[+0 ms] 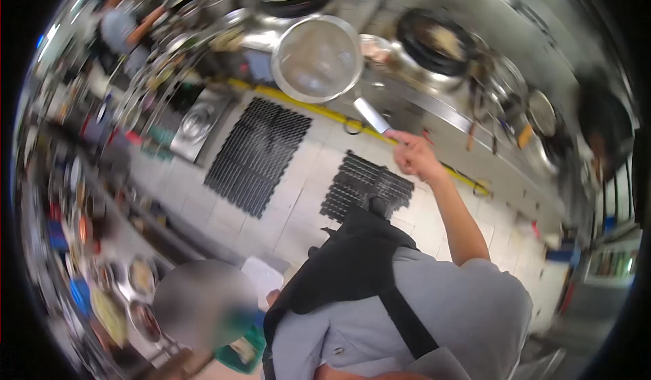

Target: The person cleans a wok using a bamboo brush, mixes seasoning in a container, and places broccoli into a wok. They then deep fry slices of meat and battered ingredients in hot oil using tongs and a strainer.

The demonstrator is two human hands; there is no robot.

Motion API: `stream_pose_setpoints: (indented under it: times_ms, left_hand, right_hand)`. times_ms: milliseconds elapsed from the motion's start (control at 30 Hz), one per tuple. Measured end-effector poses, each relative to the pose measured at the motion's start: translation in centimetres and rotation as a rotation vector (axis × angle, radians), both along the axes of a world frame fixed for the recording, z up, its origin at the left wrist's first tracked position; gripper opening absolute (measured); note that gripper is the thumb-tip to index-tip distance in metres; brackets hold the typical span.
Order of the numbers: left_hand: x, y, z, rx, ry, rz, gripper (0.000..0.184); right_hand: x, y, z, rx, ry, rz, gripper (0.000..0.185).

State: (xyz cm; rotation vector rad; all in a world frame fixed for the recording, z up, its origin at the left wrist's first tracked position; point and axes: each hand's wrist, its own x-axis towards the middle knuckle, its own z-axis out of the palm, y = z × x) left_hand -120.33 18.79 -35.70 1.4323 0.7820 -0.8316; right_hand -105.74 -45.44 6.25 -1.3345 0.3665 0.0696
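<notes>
My right hand is closed around the handle of a large round strainer with a bright metal rim. The arm reaches out, and the strainer hangs in the air over the floor edge near the cooking range. Beyond its rim lies a wok with pale contents. To its right, a dark wok holds something light-coloured. A sliver of what seems to be my left hand shows past the black apron, close to a white container; its fingers are hidden.
Black slatted mats lie on the tiled floor. A yellow pipe runs along the range front. Another person works at the upper left. Someone with a blurred head stands at lower left, near a counter with bowls.
</notes>
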Motion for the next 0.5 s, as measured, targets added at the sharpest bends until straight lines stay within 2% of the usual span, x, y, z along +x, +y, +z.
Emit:
stream_pose_setpoints:
  times_ms: [133,233,400,500]
  left_hand:
    - [9.1,-6.3,3.3,0.116,-0.051,-0.325,0.037]
    - [15.4,-13.9,5.9,0.156,-0.127,-0.524,0.039]
    - [21.1,-27.6,10.1,0.135,-0.309,-0.744,0.044]
    - [22.8,-35.6,12.0,0.07,-0.467,-0.847,0.046]
  right_hand:
    - [-8.2,-13.4,0.7,-0.067,-0.115,-0.63,0.041]
    - [-12.2,-25.3,0.1,-0.083,-0.186,-1.004,0.033]
    - [-20.5,-44.8,-3.8,-0.001,-0.277,-1.349,0.012]
    - [-23.4,-52.9,-4.5,0.096,-0.265,-1.411,0.011]
